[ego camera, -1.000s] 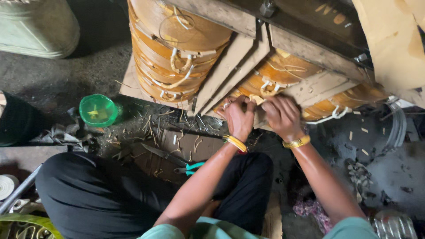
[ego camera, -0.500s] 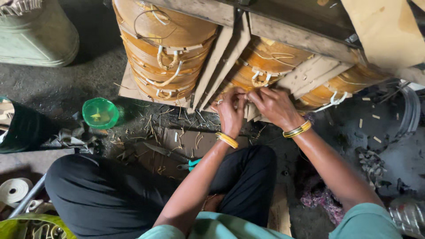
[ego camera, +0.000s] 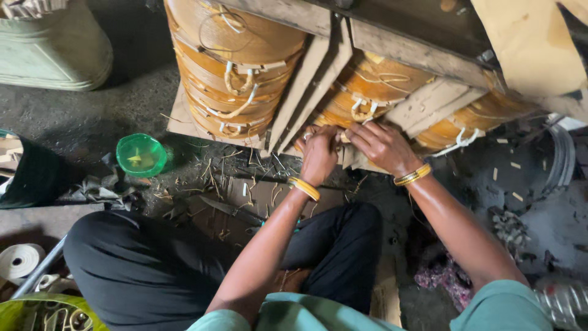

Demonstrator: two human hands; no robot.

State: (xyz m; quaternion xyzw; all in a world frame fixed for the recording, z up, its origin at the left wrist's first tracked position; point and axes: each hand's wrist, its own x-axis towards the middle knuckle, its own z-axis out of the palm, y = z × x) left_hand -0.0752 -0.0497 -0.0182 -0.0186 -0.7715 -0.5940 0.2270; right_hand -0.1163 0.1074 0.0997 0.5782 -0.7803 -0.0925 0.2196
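Large amber-brown wound coils (ego camera: 233, 67) wrapped in paper and tied with white tape stand in front of me, with flat wooden strips (ego camera: 309, 79) wedged between them. My left hand (ego camera: 318, 153) is closed at the lower edge of the middle coil (ego camera: 373, 86), gripping something small that I cannot make out. My right hand (ego camera: 383, 146) lies beside it, fingers pressed on the card pieces at the coil's base. Both wrists wear yellow bangles. My black-trousered legs are folded below.
A green plastic bowl (ego camera: 141, 154) sits on the dirty floor at the left among wood splinters. A pale green container (ego camera: 55, 49) stands at top left. A white tape roll (ego camera: 19, 262) lies at bottom left. A grey ribbed hose (ego camera: 560, 159) curves at the right.
The view has shifted so the coils sit lower and nearer. Both hands stay together at the middle coil's base, with only small finger movement.
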